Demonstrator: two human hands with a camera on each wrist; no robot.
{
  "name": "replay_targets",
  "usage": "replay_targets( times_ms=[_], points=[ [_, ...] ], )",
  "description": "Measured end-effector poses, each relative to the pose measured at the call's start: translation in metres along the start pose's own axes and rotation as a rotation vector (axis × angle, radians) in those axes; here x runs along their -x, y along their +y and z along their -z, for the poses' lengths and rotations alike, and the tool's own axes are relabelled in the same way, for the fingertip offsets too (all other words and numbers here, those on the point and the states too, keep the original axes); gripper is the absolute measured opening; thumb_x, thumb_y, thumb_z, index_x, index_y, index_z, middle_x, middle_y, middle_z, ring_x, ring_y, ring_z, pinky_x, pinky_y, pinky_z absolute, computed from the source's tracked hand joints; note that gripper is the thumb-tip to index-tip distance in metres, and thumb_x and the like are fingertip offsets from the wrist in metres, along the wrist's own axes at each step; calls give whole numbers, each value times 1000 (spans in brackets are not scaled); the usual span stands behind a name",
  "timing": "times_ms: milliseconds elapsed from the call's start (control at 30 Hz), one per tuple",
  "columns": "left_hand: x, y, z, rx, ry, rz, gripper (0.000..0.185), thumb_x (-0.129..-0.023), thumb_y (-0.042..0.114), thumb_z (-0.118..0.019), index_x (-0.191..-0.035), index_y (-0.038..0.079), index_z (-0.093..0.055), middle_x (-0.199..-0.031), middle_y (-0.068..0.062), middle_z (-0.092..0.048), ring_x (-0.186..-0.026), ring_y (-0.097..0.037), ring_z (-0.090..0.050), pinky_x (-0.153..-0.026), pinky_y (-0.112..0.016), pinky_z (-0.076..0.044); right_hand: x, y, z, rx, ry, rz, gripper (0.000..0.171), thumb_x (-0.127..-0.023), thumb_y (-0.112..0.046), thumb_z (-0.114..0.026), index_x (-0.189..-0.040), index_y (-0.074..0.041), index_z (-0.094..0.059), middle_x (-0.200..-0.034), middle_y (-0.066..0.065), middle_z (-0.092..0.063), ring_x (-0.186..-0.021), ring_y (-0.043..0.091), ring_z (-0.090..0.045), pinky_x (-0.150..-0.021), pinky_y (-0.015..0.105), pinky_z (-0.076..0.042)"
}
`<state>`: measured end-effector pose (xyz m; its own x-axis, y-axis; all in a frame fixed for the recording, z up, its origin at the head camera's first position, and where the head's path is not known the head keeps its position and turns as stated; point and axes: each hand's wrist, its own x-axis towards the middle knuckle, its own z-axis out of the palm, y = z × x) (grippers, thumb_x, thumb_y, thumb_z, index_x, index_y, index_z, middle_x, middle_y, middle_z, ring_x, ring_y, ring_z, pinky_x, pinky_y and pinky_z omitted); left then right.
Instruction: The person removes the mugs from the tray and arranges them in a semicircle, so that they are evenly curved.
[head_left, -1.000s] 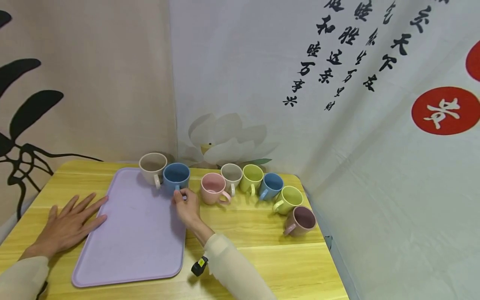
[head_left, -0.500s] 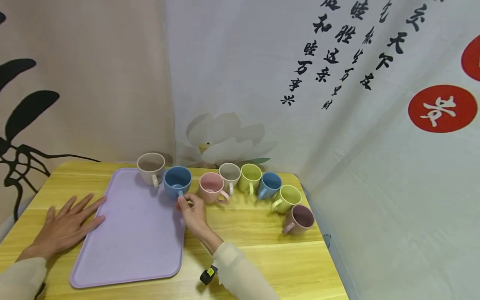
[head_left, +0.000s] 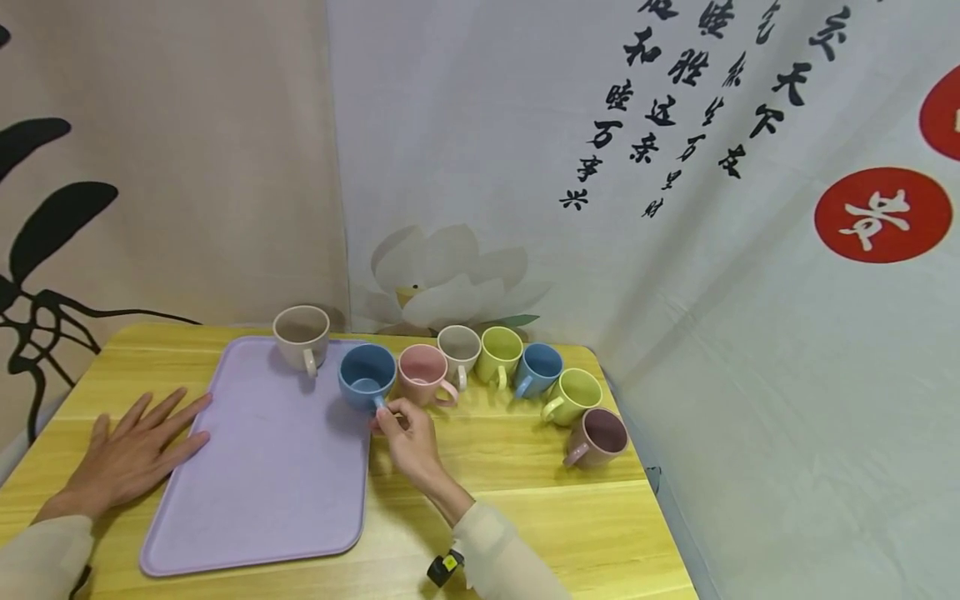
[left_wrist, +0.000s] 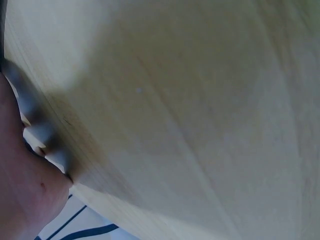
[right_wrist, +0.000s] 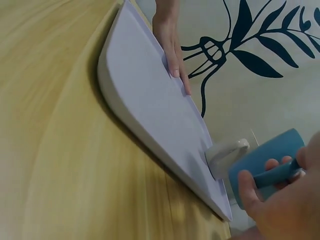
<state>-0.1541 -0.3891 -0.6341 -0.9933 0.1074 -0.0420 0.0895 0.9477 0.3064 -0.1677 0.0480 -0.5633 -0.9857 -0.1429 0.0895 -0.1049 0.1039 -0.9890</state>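
My right hand [head_left: 415, 446] pinches the handle of a blue mug [head_left: 366, 377], which hangs over the back right part of a lilac tray [head_left: 258, 475]. In the right wrist view, thumb and fingers close round the handle of that blue mug [right_wrist: 267, 162]. A beige mug [head_left: 302, 337] stands upright at the tray's back edge, left of the blue one. My left hand [head_left: 135, 454] lies with spread fingers on the table, its fingertips on the tray's left rim. The left wrist view catches only part of the left hand [left_wrist: 30, 195], beside the wooden tabletop.
Right of the tray, a pink mug [head_left: 422, 371] begins a curved row: a white mug [head_left: 459, 348], a green mug [head_left: 501, 354], a smaller blue mug [head_left: 537, 369], another green mug [head_left: 576, 396], a mauve mug [head_left: 600, 437]. A printed cloth [head_left: 465, 167] hangs behind the table.
The blue mug has moved right and toward me in my right hand, away from the beige mug and nearer the pink one. My left hand has stayed on the tray's rim.
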Motion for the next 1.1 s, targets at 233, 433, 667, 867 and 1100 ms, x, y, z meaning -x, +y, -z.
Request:
replay_targets(
  times_ms=[233,433,667,867,1100],
  points=[
    [-1,0,1,-6,7,5,83,-115,70,-42,-183,32,-13,-187,-30,-10,-166,-73,3,-117,-100,5,10,1,23,67,-56,49,26,-115,-15,-63,-109,9,-73,-104,36,-80,-98,50,-82,-95,60,-69],
    [-1,-1,1,2,7,3,83,-115,70,-43,-183,32,-13,-188,-30,-9,-166,-72,4,-117,-100,5,15,5,41,99,-95,72,25,-115,-12,-61,-108,10,-71,-103,36,-79,-97,51,-79,-91,55,-71],
    [-1,-1,1,-1,-1,8,83,-115,71,-41,-183,31,-13,-187,-31,-10,-166,-73,3,-117,-100,5,23,8,57,97,-133,69,24,-115,-9,-61,-111,12,-69,-103,37,-77,-100,54,-78,-95,56,-70],
    [0,1,1,3,5,7,83,-115,70,-42,-182,30,-14,-187,-31,-11,-166,-74,3,-117,-100,6,23,16,70,98,-147,77,29,-117,-11,-59,-112,15,-68,-105,39,-76,-100,55,-78,-96,53,-70],
    [-1,0,1,11,-8,9,84,-115,71,-41,-182,30,-15,-187,-32,-11,-165,-74,4,-117,-100,8,21,22,84,133,-160,64,27,-117,-8,-56,-108,14,-69,-103,38,-77,-98,55,-77,-96,58,-69]
  ],
)
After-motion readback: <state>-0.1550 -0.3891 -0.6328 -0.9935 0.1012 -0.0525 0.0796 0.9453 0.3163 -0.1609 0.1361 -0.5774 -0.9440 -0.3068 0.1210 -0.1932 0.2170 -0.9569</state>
